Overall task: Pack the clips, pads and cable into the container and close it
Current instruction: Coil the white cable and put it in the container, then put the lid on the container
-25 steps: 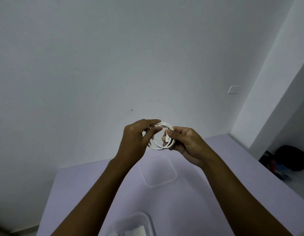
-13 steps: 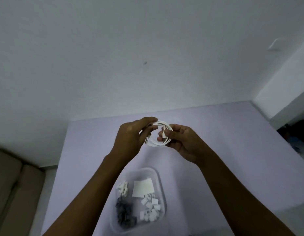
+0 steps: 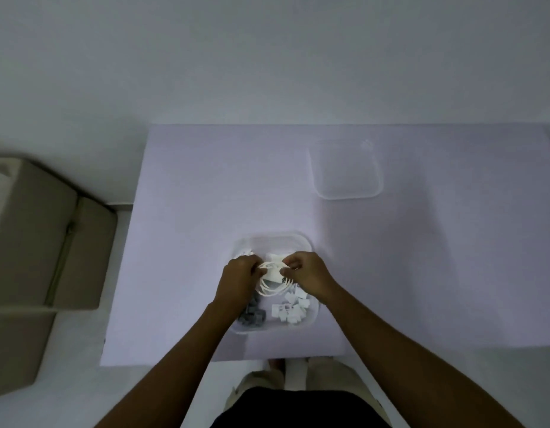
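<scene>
A coiled white cable point(image 3: 275, 288) hangs just over the clear plastic container point(image 3: 273, 239) near the table's front edge. My left hand point(image 3: 238, 281) grips the coil's left side and my right hand point(image 3: 307, 273) pinches its right side. Inside the container lie dark grey clips point(image 3: 252, 316) at the front left, white clips point(image 3: 290, 310) at the front right and a white pad point(image 3: 275, 257) towards the back. The clear lid point(image 3: 346, 168) lies flat on the table, apart at the back right.
The lilac table point(image 3: 190, 242) has a wall behind it. A beige cushioned seat point(image 3: 36, 242) stands to the left of the table. My legs show below the table's front edge.
The view has tilted down. Both hands have lowered the coiled cable from above the table down over the open container.
</scene>
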